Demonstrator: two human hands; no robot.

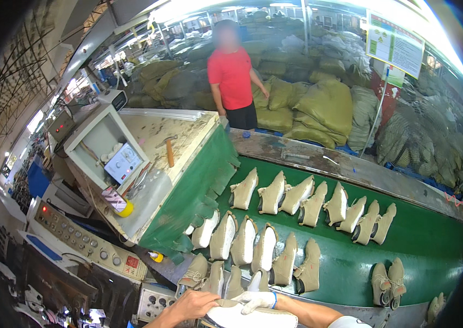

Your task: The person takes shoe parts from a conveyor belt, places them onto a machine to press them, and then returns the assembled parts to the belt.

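Left hand (194,304) and white-gloved right hand (259,299) hold white-soled beige shoe (250,318); other beige shoes (284,261) sit on green conveyor belt (343,268).

1 beige shoe (250,318), tilted crosswise, broad white sole upward

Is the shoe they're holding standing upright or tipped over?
Tipped over: the shoe shows its white underside to the camera above.

Bright overhead light; long white ceiling strip (443,35) burned out, upper right. Sheen on smooth green conveyor belt (346,262). Dark metal machinery (40,268), lower left, dim. Distant olive woven sacks (271,66) hazy. Red-shirted standing person (231,74): head blurred. Black fisheye rim, straight edges bowed.
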